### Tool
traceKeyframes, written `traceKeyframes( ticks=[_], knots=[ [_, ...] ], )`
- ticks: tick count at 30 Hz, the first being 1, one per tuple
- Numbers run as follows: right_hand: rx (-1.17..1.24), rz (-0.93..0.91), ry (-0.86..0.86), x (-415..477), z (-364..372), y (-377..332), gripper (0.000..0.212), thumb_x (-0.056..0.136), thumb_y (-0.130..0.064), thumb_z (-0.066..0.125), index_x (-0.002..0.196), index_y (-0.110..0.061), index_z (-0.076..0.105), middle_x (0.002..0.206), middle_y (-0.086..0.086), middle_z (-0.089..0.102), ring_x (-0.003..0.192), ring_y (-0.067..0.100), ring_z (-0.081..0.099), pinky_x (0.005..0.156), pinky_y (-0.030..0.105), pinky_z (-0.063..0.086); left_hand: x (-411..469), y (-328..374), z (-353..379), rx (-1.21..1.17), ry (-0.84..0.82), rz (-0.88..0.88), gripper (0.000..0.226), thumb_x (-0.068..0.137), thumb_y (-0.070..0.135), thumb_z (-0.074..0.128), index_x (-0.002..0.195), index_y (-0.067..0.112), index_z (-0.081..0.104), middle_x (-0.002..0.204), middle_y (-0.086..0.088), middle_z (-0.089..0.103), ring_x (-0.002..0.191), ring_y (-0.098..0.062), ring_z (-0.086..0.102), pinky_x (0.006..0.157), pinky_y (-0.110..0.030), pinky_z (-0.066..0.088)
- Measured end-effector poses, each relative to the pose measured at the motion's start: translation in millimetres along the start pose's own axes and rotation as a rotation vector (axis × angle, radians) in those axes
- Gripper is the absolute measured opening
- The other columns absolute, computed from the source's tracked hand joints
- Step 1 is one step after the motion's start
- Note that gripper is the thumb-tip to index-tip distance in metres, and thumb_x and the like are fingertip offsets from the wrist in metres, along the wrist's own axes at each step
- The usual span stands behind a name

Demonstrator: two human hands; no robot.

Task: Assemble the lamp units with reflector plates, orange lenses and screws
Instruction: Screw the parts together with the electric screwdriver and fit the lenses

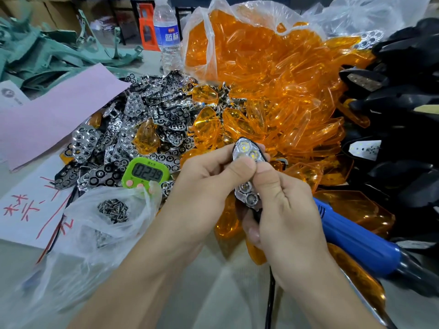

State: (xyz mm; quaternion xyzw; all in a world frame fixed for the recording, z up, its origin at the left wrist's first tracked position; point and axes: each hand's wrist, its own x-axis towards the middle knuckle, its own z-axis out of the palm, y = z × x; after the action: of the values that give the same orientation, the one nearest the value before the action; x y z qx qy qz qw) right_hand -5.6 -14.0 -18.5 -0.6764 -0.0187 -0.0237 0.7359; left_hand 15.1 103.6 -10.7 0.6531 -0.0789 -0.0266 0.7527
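Both hands hold one lamp unit (247, 176), a black housing with a chrome reflector plate seated in it, at the centre. My left hand (206, 184) pinches its upper end, thumb on the plate. My right hand (285, 210) grips its lower half, thumb pressed on the plate's middle. A black wire hangs down from it. Loose chrome reflector plates (133, 129) lie heaped to the left. Orange lenses (273, 86) spill from a clear bag behind. Small screws (113, 210) sit in a plastic bag at lower left. Black lamp housings (403, 96) are piled at the right.
A blue electric screwdriver (356, 236) lies right of my hands. A green timer (146, 172) reading 02:39 sits by the plates. A water bottle (167, 34) stands at the back; pink paper (54, 115) and green parts (35, 53) lie at the left.
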Motion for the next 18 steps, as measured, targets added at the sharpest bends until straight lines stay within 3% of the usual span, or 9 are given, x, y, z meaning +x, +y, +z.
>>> traceKeyframes(
  ticks=[4, 6, 9, 12, 16, 18],
  knots=[
    [0.12, 0.09, -0.03, 1.7, 1.1, 0.2, 0.047, 0.097, -0.054, 0.05, 0.061, -0.025, 0.062, 0.047, -0.003, 0.044, 0.035, 0.01, 0.039, 0.035, 0.017, 0.03, 1.6, -0.8, 3.5, 0.07, 0.104, 0.076, 0.021, 0.091, 0.024, 0.061, 0.092, 0.007, 0.073, 0.088, -0.022, 0.074, 0.074, -0.022, 0.069, 0.066, -0.036, 0.057],
    [0.171, 0.169, -0.083, 3.1, 2.6, 0.3, 0.036, 0.094, -0.046, 0.055, 0.065, -0.028, 0.068, 0.052, 0.002, 0.05, 0.039, 0.014, 0.044, 0.036, 0.021, 0.033, 2.1, -0.2, 3.0, 0.031, 0.143, 0.038, 0.018, 0.091, 0.022, 0.061, 0.09, 0.008, 0.073, 0.08, -0.018, 0.072, 0.064, -0.025, 0.065, 0.054, -0.032, 0.052],
    [0.189, 0.18, -0.171, 3.6, 5.3, 3.0, 0.029, 0.096, -0.029, 0.057, 0.07, -0.024, 0.069, 0.059, 0.005, 0.058, 0.046, 0.016, 0.054, 0.039, 0.024, 0.041, 2.1, 0.7, 2.2, -0.059, 0.157, -0.029, 0.021, 0.101, 0.014, 0.059, 0.09, 0.015, 0.077, 0.077, -0.025, 0.068, 0.045, -0.032, 0.057, 0.037, -0.03, 0.048],
    [0.134, 0.154, -0.148, 3.3, 3.0, 3.5, 0.035, 0.105, -0.021, 0.055, 0.072, -0.022, 0.066, 0.061, 0.003, 0.056, 0.05, 0.015, 0.051, 0.041, 0.021, 0.04, 1.3, -1.3, 6.0, -0.042, 0.177, -0.007, 0.02, 0.092, 0.026, 0.059, 0.091, 0.025, 0.079, 0.081, -0.018, 0.071, 0.054, -0.036, 0.061, 0.043, -0.033, 0.054],
    [0.176, 0.163, -0.113, 3.7, -2.2, -0.1, 0.032, 0.104, -0.022, 0.057, 0.074, -0.013, 0.065, 0.062, 0.007, 0.052, 0.045, 0.012, 0.045, 0.038, 0.018, 0.035, 2.0, -1.1, 6.7, -0.129, 0.028, -0.08, 0.024, 0.093, 0.035, 0.057, 0.099, 0.023, 0.077, 0.102, -0.007, 0.078, 0.055, -0.034, 0.061, 0.037, -0.027, 0.048],
    [0.172, 0.148, -0.111, 3.0, 0.1, 0.4, 0.032, 0.101, -0.028, 0.059, 0.072, -0.016, 0.066, 0.058, 0.005, 0.052, 0.043, 0.013, 0.044, 0.037, 0.02, 0.034, 2.2, -1.5, 5.4, -0.119, 0.009, -0.07, 0.023, 0.095, 0.034, 0.057, 0.094, 0.021, 0.075, 0.096, -0.008, 0.077, 0.051, -0.033, 0.059, 0.037, -0.028, 0.048]
  ],
)
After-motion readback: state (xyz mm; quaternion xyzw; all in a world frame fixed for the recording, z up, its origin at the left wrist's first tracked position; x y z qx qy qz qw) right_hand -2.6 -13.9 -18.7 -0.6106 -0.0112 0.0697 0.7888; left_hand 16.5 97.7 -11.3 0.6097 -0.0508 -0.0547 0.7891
